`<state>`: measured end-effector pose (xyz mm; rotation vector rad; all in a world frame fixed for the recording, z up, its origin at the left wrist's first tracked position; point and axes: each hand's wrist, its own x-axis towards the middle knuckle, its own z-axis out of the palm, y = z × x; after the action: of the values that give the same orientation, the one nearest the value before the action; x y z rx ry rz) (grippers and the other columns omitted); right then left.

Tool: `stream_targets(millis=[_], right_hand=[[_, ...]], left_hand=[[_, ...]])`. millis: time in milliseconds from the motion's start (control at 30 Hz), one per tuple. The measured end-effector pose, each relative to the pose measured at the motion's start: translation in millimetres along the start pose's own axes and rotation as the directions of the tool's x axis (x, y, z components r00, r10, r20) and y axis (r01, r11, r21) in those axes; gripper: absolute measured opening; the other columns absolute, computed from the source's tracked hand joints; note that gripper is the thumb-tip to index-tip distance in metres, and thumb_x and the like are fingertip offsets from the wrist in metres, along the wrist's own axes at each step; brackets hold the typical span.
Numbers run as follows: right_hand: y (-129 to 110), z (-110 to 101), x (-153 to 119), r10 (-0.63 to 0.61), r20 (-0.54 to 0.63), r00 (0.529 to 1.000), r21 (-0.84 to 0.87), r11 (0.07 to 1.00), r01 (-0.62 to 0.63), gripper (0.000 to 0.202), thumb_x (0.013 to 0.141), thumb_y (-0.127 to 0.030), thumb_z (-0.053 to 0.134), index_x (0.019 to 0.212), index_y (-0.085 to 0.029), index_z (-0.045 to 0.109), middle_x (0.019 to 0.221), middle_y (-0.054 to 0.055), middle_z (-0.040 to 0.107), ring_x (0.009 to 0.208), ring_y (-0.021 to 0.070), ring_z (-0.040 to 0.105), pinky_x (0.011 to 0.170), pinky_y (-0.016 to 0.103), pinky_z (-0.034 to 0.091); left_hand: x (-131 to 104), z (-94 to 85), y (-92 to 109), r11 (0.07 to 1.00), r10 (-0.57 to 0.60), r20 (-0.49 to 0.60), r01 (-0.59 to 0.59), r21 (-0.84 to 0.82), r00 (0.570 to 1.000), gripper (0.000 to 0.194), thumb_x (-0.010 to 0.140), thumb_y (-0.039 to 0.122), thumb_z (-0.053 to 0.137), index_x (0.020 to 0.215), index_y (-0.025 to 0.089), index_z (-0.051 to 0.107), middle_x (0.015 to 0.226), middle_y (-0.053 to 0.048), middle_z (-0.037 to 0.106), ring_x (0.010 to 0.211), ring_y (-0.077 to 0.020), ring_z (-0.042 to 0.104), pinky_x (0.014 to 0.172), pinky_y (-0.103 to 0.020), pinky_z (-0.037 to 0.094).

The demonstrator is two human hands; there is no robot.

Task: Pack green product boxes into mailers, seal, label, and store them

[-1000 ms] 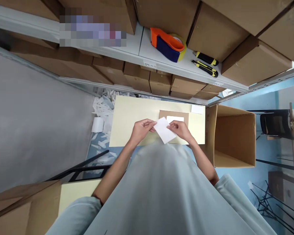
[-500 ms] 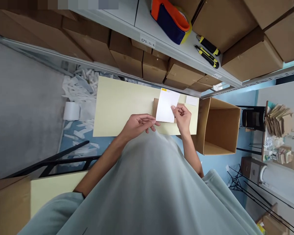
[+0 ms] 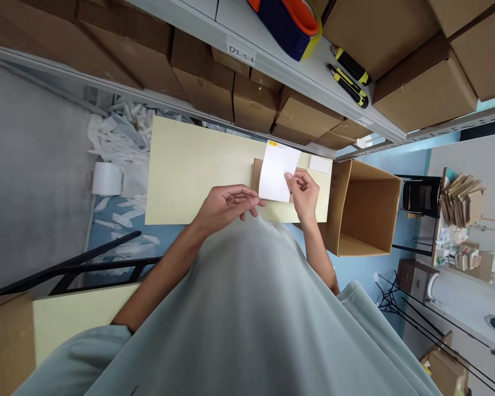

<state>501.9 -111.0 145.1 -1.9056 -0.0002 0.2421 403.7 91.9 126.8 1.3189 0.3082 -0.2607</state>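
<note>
At the near edge of the pale yellow counter (image 3: 177,165), the person's left hand (image 3: 233,203) is loosely half-open, its fingertips at the near left corner of a white printed label sheet (image 3: 277,173); whether they grip that corner cannot be told. The right hand (image 3: 304,190) is closed in a pinch, thumb on top, on the sheet's right edge. The sheet lies over a brown cardboard box (image 3: 255,175) on the counter, hiding most of it; a small yellow mark (image 3: 273,143) shows at its far left corner.

With one sure pinch at one side, the sheet could swing askew or crease if the right hand pulls unevenly. If its underside is sticky, which does not show, it could catch on the box crooked.

To the right, an open carton (image 3: 365,212) stands close beside the counter; a sheet let go on that side could slip into it. Near the counter's far right corner lies a white slip (image 3: 320,164). Farther, above, the shelf (image 3: 268,49) carries a tape dispenser (image 3: 291,30) and two utility knives (image 3: 352,67).
</note>
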Motion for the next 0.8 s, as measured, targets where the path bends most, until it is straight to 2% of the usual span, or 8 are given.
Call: stream_targets(millis=[367, 500, 667, 800], right_hand=[[2, -13, -1, -0.001, 0.0, 1.0, 0.011, 1.0, 0.001, 0.054, 0.087, -0.075, 0.083, 0.093, -0.023, 0.068, 0.074, -0.003, 0.063, 0.072, 0.0147, 0.061, 0.067, 0.028, 0.054], [6, -17, -4, 0.006, 0.001, 1.0, -0.001, 1.0, -0.006, 0.057, 0.088, -0.078, 0.08, 0.094, -0.024, 0.067, 0.076, -0.002, 0.063, 0.073, 0.0148, 0.061, 0.067, 0.028, 0.055], [11, -24, -7, -0.006, -0.007, 1.0, -0.012, 1.0, 0.006, 0.056, 0.09, -0.078, 0.078, 0.096, -0.023, 0.067, 0.077, -0.002, 0.063, 0.075, 0.0148, 0.062, 0.068, 0.027, 0.055], [11, -29, -8, -0.021, -0.008, 1.0, -0.004, 1.0, 0.021, 0.054, 0.091, -0.076, 0.079, 0.097, -0.023, 0.069, 0.078, -0.002, 0.064, 0.075, 0.0147, 0.061, 0.068, 0.027, 0.054]], left_hand=[[1, 20.3, 0, 1.0, 0.013, -0.09, -0.014, -0.013, 0.996, 0.034, 0.077, 0.055, 0.086, 0.083, 0.023, 0.079, 0.084, -0.01, 0.083, 0.066, -0.0248, 0.077, 0.051, -0.032, 0.059], [0, 25.2, -6, 1.0, 0.002, -0.103, -0.003, -0.005, 0.995, 0.037, 0.077, 0.057, 0.086, 0.087, 0.022, 0.08, 0.083, -0.009, 0.082, 0.069, -0.0262, 0.079, 0.052, -0.032, 0.06], [-2, 30.4, -7, 1.0, -0.012, -0.071, 0.011, -0.017, 0.997, 0.044, 0.075, 0.06, 0.09, 0.091, 0.02, 0.08, 0.093, -0.013, 0.085, 0.072, -0.0271, 0.08, 0.053, -0.032, 0.06], [-4, 36.4, -6, 1.0, -0.009, -0.101, 0.006, -0.024, 0.995, 0.04, 0.074, 0.056, 0.09, 0.087, 0.02, 0.079, 0.092, -0.013, 0.086, 0.069, -0.0253, 0.079, 0.051, -0.03, 0.058]])
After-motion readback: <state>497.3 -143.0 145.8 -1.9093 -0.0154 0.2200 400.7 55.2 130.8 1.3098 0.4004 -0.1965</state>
